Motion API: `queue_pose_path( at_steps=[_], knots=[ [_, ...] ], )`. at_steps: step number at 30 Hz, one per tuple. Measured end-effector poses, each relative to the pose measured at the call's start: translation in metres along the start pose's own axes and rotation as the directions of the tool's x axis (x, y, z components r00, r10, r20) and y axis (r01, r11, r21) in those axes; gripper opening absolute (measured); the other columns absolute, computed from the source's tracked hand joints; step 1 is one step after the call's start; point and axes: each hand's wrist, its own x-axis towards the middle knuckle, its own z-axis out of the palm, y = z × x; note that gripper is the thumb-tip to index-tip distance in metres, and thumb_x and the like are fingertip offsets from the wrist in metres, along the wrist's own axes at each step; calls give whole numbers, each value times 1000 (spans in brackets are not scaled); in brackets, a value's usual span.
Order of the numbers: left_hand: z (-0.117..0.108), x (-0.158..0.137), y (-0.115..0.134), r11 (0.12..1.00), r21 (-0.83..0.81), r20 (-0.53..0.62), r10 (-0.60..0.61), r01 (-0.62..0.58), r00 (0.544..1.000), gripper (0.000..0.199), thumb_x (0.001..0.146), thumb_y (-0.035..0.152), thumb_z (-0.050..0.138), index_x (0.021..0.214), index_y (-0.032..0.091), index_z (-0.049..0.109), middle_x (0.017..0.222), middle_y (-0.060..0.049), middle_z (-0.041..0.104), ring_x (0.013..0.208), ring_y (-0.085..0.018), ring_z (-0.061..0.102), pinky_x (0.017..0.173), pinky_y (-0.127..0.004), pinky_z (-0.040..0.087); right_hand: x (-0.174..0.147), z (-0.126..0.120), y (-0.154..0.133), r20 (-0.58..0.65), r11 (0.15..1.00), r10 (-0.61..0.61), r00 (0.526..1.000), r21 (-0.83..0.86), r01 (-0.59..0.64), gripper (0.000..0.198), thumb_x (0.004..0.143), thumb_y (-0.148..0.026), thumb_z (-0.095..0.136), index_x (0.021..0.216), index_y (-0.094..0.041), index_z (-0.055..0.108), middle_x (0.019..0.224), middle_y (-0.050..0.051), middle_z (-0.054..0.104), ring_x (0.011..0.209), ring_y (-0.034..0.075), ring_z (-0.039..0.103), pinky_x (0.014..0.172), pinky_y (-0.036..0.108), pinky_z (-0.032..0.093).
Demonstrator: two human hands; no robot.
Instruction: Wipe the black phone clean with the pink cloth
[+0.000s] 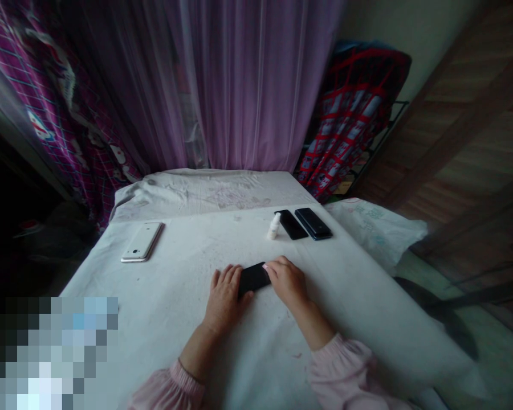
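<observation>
A black smartphone (253, 279) lies flat on the white-covered table in front of me, turned slightly aslant. My left hand (226, 297) is closed around its left end, thumb along the near edge and fingers at the far side. At the right end, my right hand (288, 283) is closed with fingertips pressed together on the phone's surface. A small pinkish spot shows at those fingertips; whether it is a nail or something held, I cannot tell. Beyond the right hand stands a small white spray bottle (274, 226), upright.
Two dark phones (291, 224) (313, 222) lie side by side behind the bottle. A white phone (143, 242) lies face down at the left. A plastic bag (374, 228) hangs by the table's right edge. Purple curtains (260, 85) close off the back.
</observation>
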Motion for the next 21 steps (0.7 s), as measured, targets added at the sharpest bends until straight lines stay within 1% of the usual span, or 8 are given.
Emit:
queue_pose_path(
  at_steps=[5, 8, 12, 15, 21],
  knots=[
    [1, 0, 1, 1000, -3, -19, 6, -6, 1000, 54, 86, 34, 60, 135, 18, 45, 136, -15, 55, 132, -30, 44, 112, -56, 25, 12, 2, -6, -4, 1000, 20, 1000, -12, -20, 23, 96, -27, 49, 96, -25, 72, 97, 2, 67, 86, 13, 62, 70, 22, 41],
    [0, -1, 2, 1000, -1, -21, -2, 2, 1000, 55, 85, 33, 60, 135, 17, 45, 137, -15, 55, 132, -30, 44, 112, -57, 25, 5, 2, -3, -6, 1000, 10, 1000, -4, -10, 23, 96, -27, 49, 96, -26, 72, 98, 3, 67, 85, 13, 63, 71, 22, 41],
    [-3, 0, 4, 1000, -2, 13, -11, 11, 1000, 55, 85, 32, 61, 135, 16, 45, 138, -15, 54, 133, -31, 43, 112, -57, 25, -11, 0, 4, -22, 999, -23, 999, 25, 23, 23, 95, -25, 49, 98, -26, 72, 97, 3, 68, 86, 14, 63, 72, 22, 42],
    [-5, 0, 4, 1000, -7, 23, -7, 7, 1000, 55, 85, 32, 61, 135, 17, 44, 139, -15, 53, 133, -31, 42, 112, -57, 25, -15, -1, 6, -19, 999, -25, 999, 30, 26, 23, 94, -25, 49, 97, -26, 72, 95, 3, 68, 85, 14, 63, 72, 22, 43],
    [-4, 0, 2, 1000, -9, 20, -5, 5, 1000, 56, 85, 33, 62, 136, 18, 45, 138, -15, 54, 133, -31, 42, 112, -57, 25, 3, 0, -2, 9, 1000, -3, 1000, -17, 3, 23, 95, -27, 49, 94, -26, 72, 96, 3, 67, 84, 14, 62, 70, 23, 41]
  ],
)
